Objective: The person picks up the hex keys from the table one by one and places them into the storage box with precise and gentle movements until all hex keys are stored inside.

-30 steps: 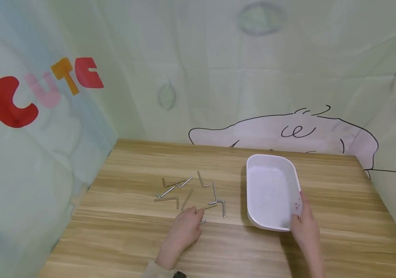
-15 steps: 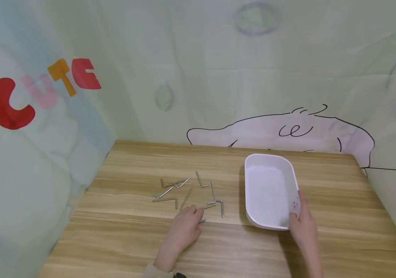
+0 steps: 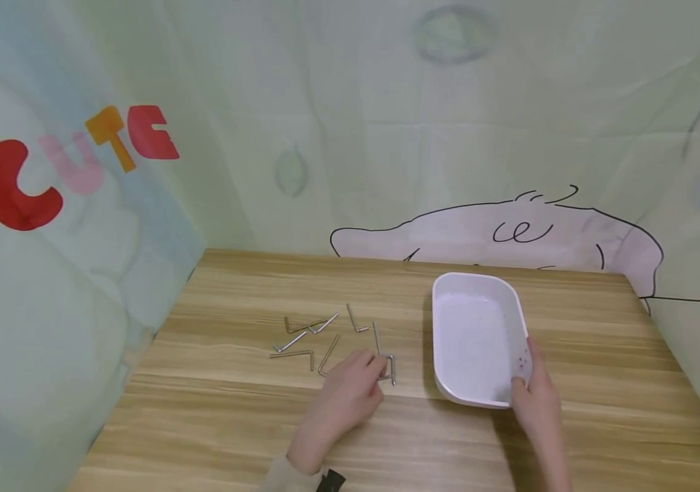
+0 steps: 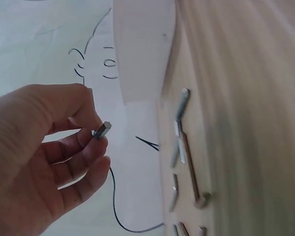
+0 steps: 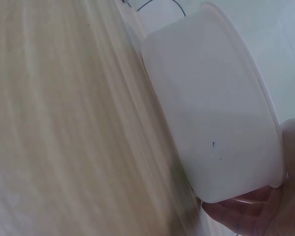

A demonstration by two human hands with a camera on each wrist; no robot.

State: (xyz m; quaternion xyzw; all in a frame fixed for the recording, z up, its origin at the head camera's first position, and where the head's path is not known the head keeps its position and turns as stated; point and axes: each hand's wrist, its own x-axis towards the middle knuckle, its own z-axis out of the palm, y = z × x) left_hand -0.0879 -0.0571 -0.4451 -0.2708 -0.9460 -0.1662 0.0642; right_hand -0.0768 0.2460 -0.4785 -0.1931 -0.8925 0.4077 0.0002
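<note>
My left hand (image 3: pixel 350 393) pinches a silver hex key (image 4: pixel 104 129) between thumb and fingertips; in the left wrist view its hexagonal end pokes out and the rest is mostly hidden. In the head view this hand overlaps the right side of a loose group of L-shaped hex keys, some silver, some bronze. Close by its fingertips lies a silver hex key (image 3: pixel 393 370). My right hand (image 3: pixel 537 403) grips the near right corner of a white tray (image 3: pixel 479 335), thumb over the rim and fingers against the outside. Nothing lies inside the tray.
Several more hex keys are spread to the left, among them a bronze hex key (image 3: pixel 292 353) and a silver hex key (image 3: pixel 291 341). The wooden table (image 3: pixel 214 424) ends at a printed curtain (image 3: pixel 374 171) behind and on the left.
My left hand has moved right and slightly away from me, and the silver hex key under its fingers is now off its old spot. The right hand and tray stay put.
</note>
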